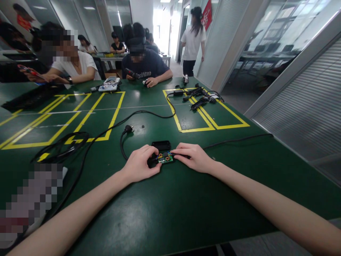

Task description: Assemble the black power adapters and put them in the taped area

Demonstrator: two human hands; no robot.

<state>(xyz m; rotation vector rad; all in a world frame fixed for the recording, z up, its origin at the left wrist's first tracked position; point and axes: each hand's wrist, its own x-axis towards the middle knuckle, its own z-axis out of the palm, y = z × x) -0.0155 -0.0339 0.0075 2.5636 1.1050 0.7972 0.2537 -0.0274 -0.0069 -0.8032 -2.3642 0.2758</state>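
A small green circuit board with copper coils lies in front of me on the green table. My left hand curls around its left end, thumb below and fingers above. From the other side my right hand pinches a black cable close to where it meets the board. Just behind the board sits an open black plastic casing half. A black power plug lies beyond my left hand, its cord curving back toward that hand. My fingers hide both ends of the board.
Coiled black cable lies on the left, near a pixelated object. Several black adapters and cords rest within yellow tape at the back right. Across the table, one person handles a small part; another sits further left.
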